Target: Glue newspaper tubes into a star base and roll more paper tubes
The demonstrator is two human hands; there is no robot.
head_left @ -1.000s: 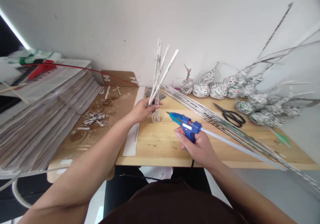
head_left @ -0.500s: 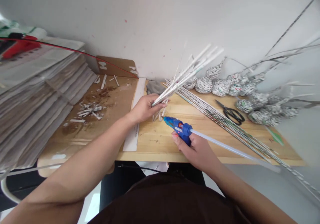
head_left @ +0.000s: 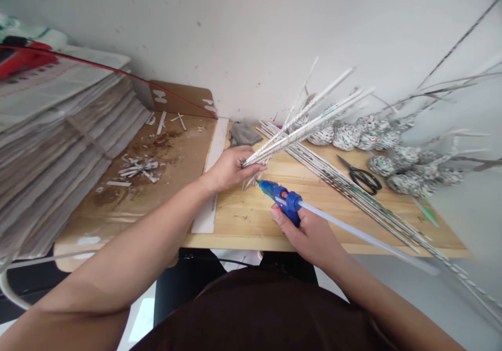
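Note:
My left hand [head_left: 233,169] is closed on a bundle of white paper sticks [head_left: 304,131], whose long ends fan out up and to the right. Short ends of the bundle stick out below the fingers. Wrapped round the handle of a blue glue gun [head_left: 280,196] is my right hand [head_left: 311,233]. The gun's nozzle points at the short ends, very close to them; whether it touches them I cannot tell. A long translucent glue stick [head_left: 364,236] runs out of the gun's back to the right.
More paper sticks [head_left: 337,181] lie diagonally across the table [head_left: 243,241], beside black scissors [head_left: 364,180]. Woven paper balls [head_left: 345,135] stand along the wall. Stacked newspapers [head_left: 70,136] fill the left; paper scraps [head_left: 139,169] and a grey cloth [head_left: 245,134] lie nearer the middle.
The long ends of the paper bundle have swung right and spread apart. The glue gun has barely moved, with its nozzle still by the short ends. The view has shifted slightly.

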